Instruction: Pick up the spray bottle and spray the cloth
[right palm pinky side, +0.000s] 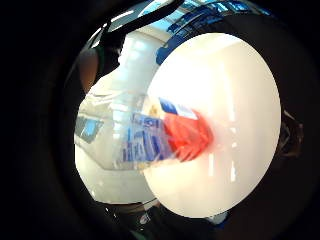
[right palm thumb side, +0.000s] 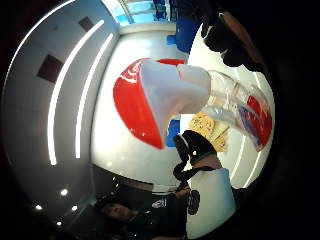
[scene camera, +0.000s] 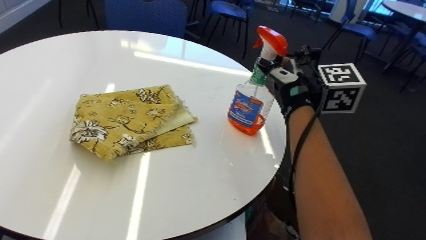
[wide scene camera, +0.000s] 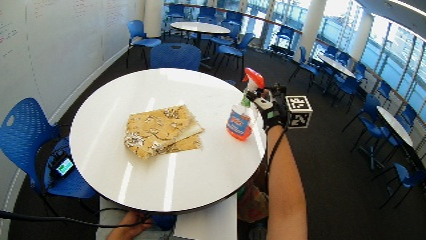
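A clear spray bottle with orange liquid, a blue label and an orange-and-white trigger head stands tilted near the right edge of the round white table. My gloved right hand grips it round the neck, just under the head. Whether its base touches the table I cannot tell. A folded yellow patterned cloth lies flat to the left of the bottle, a short gap away. The wide view shows the same bottle, hand and cloth. The thumb side palm view is filled by the trigger head, with the cloth beyond. The little finger side view looks down the bottle.
The table's right edge runs close beside the bottle and my forearm. A blue chair stands behind the table and another to its left. More blue chairs and tables fill the room behind. A bare hand shows below the table's near edge.
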